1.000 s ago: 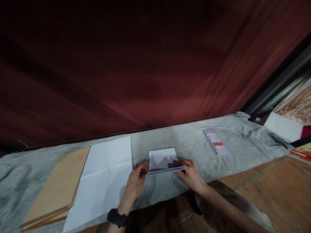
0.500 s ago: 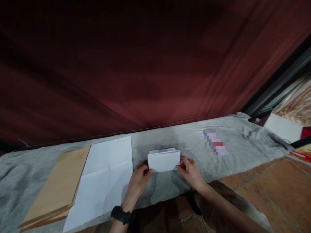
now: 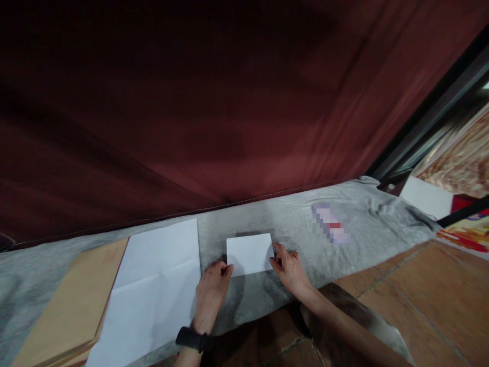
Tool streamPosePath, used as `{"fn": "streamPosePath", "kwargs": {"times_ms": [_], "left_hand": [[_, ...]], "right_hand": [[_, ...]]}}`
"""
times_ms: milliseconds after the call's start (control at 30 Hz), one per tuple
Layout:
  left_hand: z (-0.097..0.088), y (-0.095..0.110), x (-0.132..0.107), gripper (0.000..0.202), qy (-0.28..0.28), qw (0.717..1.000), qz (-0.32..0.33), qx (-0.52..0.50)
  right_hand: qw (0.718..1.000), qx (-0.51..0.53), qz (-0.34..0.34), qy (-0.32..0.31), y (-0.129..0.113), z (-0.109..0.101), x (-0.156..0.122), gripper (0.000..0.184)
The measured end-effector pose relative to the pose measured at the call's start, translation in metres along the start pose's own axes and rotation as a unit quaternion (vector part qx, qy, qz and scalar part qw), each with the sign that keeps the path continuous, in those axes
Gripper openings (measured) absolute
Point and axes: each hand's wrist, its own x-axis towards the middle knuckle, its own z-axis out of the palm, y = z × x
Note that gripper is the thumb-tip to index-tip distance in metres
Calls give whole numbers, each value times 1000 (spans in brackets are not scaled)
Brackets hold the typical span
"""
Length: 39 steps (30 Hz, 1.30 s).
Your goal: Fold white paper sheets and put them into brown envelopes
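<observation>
A folded sheet of white paper (image 3: 250, 254) lies between my hands above the grey cloth, its blank face towards me. My left hand (image 3: 214, 285) pinches its lower left edge with the thumb on top; the fingertips behind are partly hidden. At the right edge my right hand (image 3: 288, 266) holds the paper with thumb and index finger, the other fingers curled. Left of my hands lies a stack of larger white sheets (image 3: 153, 290) with a crease across. Beside it are several brown envelopes (image 3: 76, 300), partly under the sheets' edge or touching it; I cannot tell which.
The grey cloth (image 3: 290, 209) covers a long narrow surface below a dark red curtain (image 3: 229, 127). A pixelated pinkish item (image 3: 331, 223) lies to the right. Tiled floor (image 3: 405, 280) shows at the lower right, with a white box-like object (image 3: 426, 196) beyond the cloth.
The folded paper's back layer, which stuck up behind the front one, has gone out of sight; the paper now appears as one flat panel. Both hands stay at its sides. The view has shifted slightly.
</observation>
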Motion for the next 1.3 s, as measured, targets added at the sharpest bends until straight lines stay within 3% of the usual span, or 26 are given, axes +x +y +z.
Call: {"fn": "streamPosePath", "kwargs": {"times_ms": [233,500,967,1300], "left_hand": [[-2,7,-1,24,-30,993,-17,109],[-5,13,1,28,-61,985,-29,160],[-4,12,3,31,-56,981,-17,184],[-2,10,4,31,-64,980,-6,186]], "right_hand": [[999,-32,24,-21,-5,1,4,34],[996,-68,40,-32,-11,-1,6,36],[990,-93,61,-87,-24,-11,8,44],[985,-108,79,-108,-25,-14,11,40]]}}
